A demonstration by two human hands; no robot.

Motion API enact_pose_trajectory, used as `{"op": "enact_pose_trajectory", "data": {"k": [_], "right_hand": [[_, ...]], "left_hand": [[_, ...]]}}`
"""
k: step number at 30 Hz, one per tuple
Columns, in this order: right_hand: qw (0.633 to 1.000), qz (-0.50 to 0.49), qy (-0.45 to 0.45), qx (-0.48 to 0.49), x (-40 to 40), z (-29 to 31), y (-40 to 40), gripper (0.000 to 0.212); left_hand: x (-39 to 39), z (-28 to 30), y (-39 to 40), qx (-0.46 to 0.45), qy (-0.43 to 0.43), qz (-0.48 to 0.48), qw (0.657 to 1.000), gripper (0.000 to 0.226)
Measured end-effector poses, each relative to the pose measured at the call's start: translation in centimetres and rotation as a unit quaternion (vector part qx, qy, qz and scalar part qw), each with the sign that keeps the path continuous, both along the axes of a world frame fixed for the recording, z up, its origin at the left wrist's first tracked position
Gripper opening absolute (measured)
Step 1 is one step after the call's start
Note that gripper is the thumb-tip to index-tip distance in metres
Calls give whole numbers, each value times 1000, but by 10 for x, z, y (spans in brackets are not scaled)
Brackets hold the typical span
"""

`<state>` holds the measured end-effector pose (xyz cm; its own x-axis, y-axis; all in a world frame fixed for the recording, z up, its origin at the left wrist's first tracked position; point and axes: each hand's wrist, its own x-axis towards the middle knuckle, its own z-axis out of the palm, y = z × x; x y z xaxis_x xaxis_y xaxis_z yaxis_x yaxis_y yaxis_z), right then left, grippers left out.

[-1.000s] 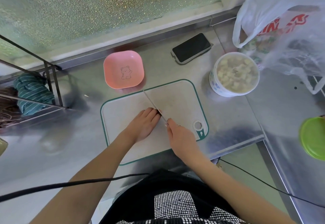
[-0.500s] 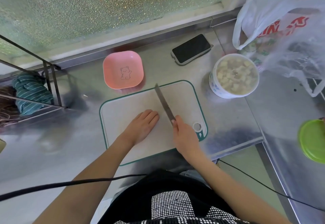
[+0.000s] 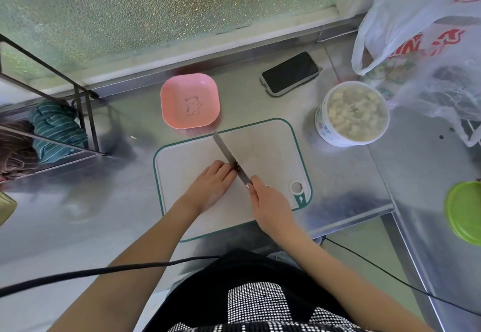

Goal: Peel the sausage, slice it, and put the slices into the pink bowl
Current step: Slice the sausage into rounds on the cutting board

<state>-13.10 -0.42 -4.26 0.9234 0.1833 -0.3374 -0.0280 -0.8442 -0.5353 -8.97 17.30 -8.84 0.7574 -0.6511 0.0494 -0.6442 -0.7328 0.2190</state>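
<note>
My left hand (image 3: 212, 186) lies palm down on the white cutting board (image 3: 270, 149) and presses on the sausage. Only a small dark end of the sausage (image 3: 237, 167) shows at my fingertips; the rest is hidden under the hand. A knife (image 3: 229, 157) is gripped by my right hand (image 3: 270, 201). Its blade stands against my left fingertips at the sausage's end, with the tip pointing toward the pink bowl (image 3: 190, 101). The square bowl, with a bear drawing inside, sits just beyond the board and holds nothing.
A black phone (image 3: 290, 72) lies behind the board. A white tub of pale food chunks (image 3: 352, 113) stands to the right, with plastic bags (image 3: 421, 32) beyond it and a green lid (image 3: 466, 212) at the far right. A metal rack with striped cloth (image 3: 56, 128) stands left.
The knife, lifted off to the right half a second ago, has come back left against my left fingertips. My left hand has stayed in place on the board.
</note>
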Motion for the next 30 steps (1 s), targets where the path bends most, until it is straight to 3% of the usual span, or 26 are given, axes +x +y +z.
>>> {"op": "enact_pose_trajectory", "data": {"k": [7, 13, 17, 22, 25, 30], "right_hand": [[995, 47, -46, -76, 0, -3, 6, 35], [990, 66, -56, -115, 2, -7, 4, 26], [992, 62, 19, -104, 5, -8, 1, 36], [997, -42, 21, -64, 9, -4, -5, 34], [998, -40, 18, -42, 8, 2, -4, 30], [999, 4, 9, -34, 5, 8, 5, 30]], "left_hand": [[1, 0, 1, -10, 25, -1, 1000, 66], [-1, 0, 1, 5, 45, 3, 999, 69], [0, -2, 0, 7, 40, 10, 999, 55], [-2, -4, 4, -2, 10, 10, 1000, 37], [-4, -3, 7, -15, 12, 21, 1000, 23], [-6, -4, 12, -6, 36, 20, 999, 52]]}}
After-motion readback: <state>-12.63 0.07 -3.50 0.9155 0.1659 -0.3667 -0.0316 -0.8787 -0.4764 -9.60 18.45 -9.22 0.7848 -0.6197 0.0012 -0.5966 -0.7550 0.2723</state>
